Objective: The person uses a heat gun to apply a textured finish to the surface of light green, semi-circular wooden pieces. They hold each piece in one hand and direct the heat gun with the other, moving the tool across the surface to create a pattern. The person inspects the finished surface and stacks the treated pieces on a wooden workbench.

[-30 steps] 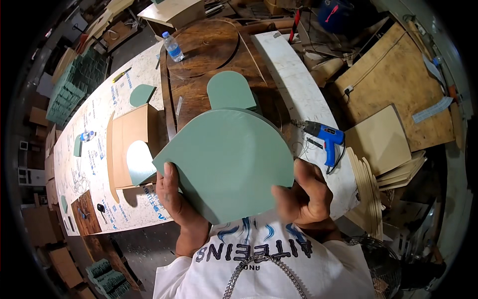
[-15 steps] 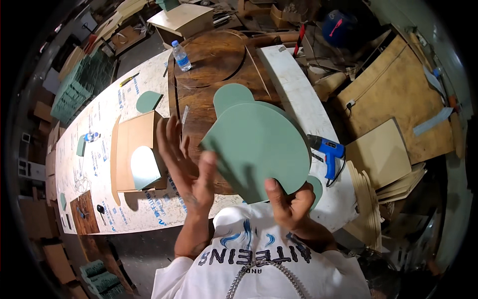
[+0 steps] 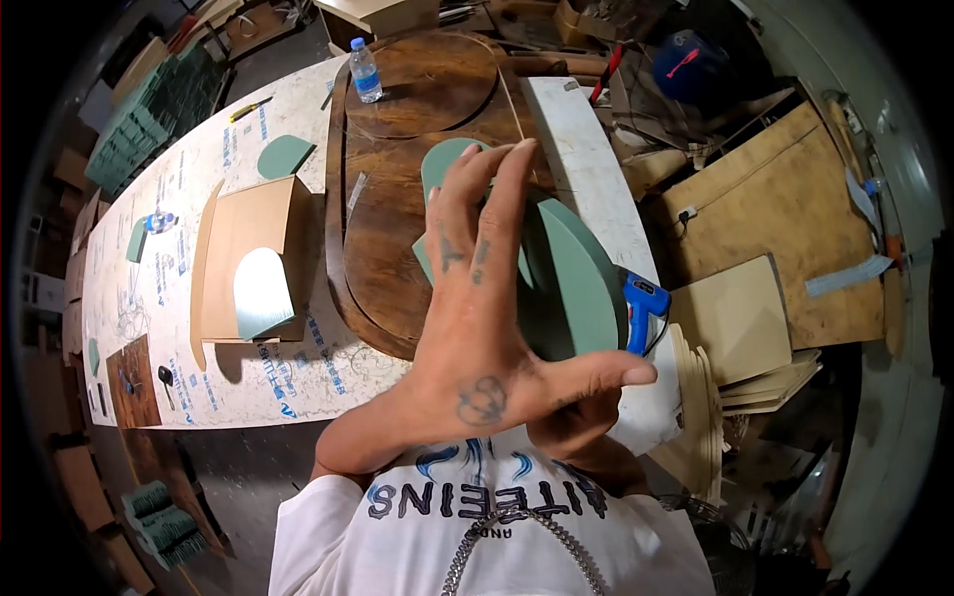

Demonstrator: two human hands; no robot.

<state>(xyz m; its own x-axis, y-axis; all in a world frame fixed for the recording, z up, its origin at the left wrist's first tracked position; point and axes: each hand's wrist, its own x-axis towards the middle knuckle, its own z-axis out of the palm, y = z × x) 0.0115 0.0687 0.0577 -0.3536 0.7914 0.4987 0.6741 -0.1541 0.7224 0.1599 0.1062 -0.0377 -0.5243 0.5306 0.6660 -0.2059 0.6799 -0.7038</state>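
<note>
My left hand [image 3: 475, 338] is raised in front of me, its back showing, fingers stretched upward and thumb held out to the right. Behind it, my right hand [image 3: 576, 422] grips the lower edge of a pale green rounded panel [image 3: 584, 268]; the left thumb partly covers those fingers. The panel is tilted, so its thick curved rim shows on the right, and my left hand hides much of its face. I cannot tell whether the left hand touches it. Another green round-ended piece [image 3: 445, 157] shows beyond my left fingertips, above the dark wooden top [image 3: 383, 228].
A blue heat gun [image 3: 644, 303] lies right of the panel. On the left stand an open cardboard box [image 3: 243, 223] with a white round-topped piece [image 3: 263, 293], a green piece [image 3: 283, 156] and a screwdriver [image 3: 250, 109]. A water bottle [image 3: 366, 74] stands at the back.
My left hand has swung right, from beside the panel to in front of it, turning its back toward view. The panel has tilted, showing its edge. The whole view has shifted slightly.
</note>
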